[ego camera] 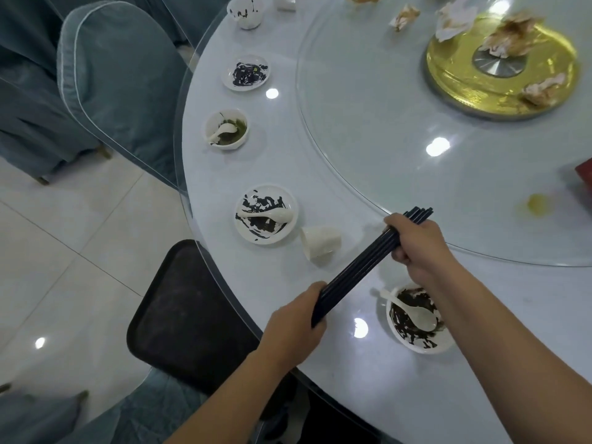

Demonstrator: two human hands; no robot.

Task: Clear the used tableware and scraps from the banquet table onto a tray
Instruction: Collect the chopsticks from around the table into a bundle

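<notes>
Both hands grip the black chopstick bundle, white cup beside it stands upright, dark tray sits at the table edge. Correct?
Not quite: in the head view the white cup lies tipped on its side, not upright. The rest holds: the left hand and right hand both grip the black chopstick bundle, and the dark tray sits at the edge of the table.

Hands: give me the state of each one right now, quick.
Left hand: closed around the near end of the black chopsticks bundle.
Right hand: closed around the far end of the same bundle.
</notes>
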